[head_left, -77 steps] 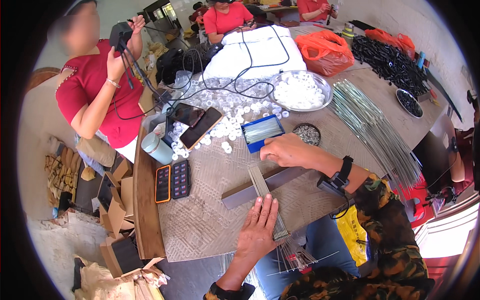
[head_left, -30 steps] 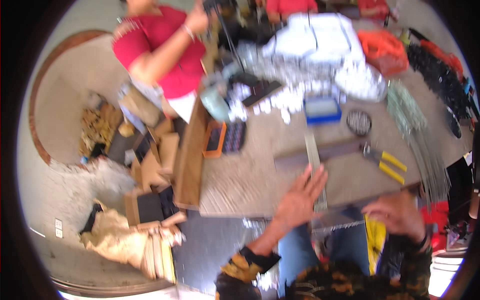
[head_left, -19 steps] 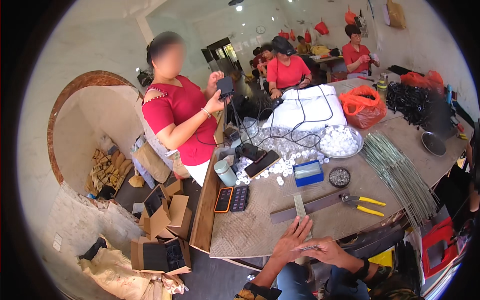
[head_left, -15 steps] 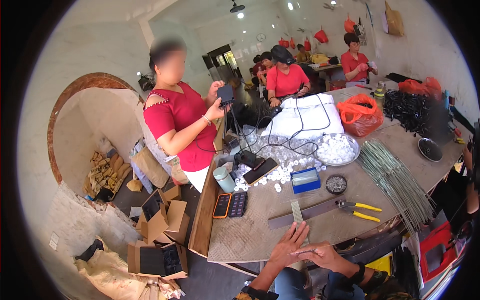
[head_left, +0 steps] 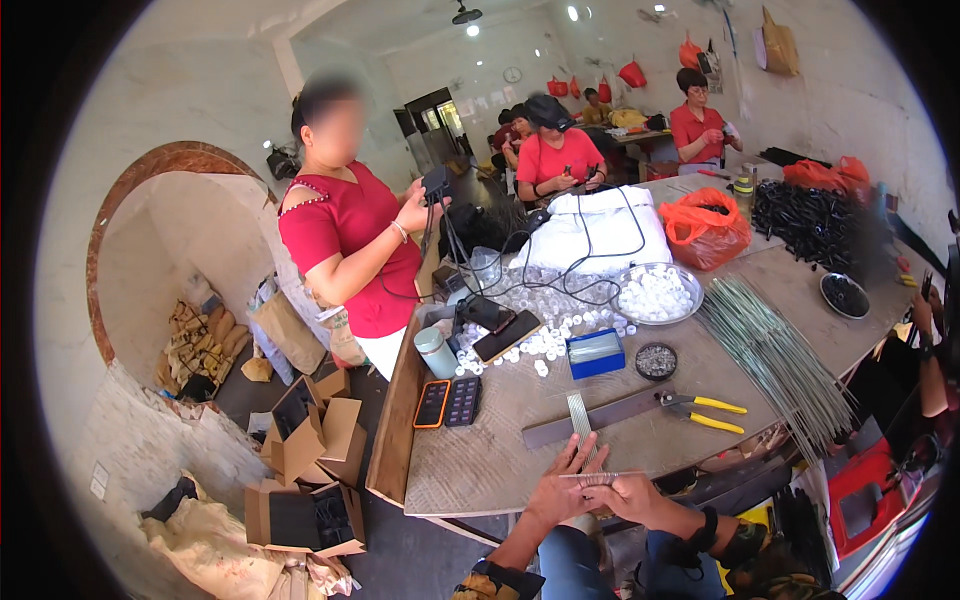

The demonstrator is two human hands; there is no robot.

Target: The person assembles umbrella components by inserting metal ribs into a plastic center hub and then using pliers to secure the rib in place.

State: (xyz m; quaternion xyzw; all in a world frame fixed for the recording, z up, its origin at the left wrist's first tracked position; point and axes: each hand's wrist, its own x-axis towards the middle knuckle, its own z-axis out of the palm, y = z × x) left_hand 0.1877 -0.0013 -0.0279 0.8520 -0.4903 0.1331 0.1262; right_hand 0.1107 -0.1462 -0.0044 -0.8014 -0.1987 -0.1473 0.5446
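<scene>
Pale walls (head_left: 190, 80) surround a workroom with several people in red tops, and a brown tabletop (head_left: 465, 475) stretches across its middle. At the near edge, the person's left hand (head_left: 560, 492) lies with fingers extended over a flat row of slim rods (head_left: 577, 408), which crosses a grey metal bar (head_left: 550, 432). Right beside it, the right hand (head_left: 635, 500) is closed on a small bunch of thin wires (head_left: 598, 478) that runs sideways over the left hand's thumb side; how each finger sits is too small to tell.

Yellow-handled pliers (head_left: 705, 410) rest at the bar's right end. Beyond the bar stand a blue box (head_left: 597, 367) of thin pale sticks and, just beside it, a round dark dish (head_left: 656, 374) of small metal bits. Farther off is a metal bowl (head_left: 691, 312) heaped with white pieces, and a long sheaf of greenish rods (head_left: 775, 360) slants toward the right edge. On the left, a phone (head_left: 508, 337) lies near a light-blue bottle (head_left: 435, 352). Across the corner, a standing person (head_left: 365, 250) holds a black device (head_left: 436, 184) with cables.
</scene>
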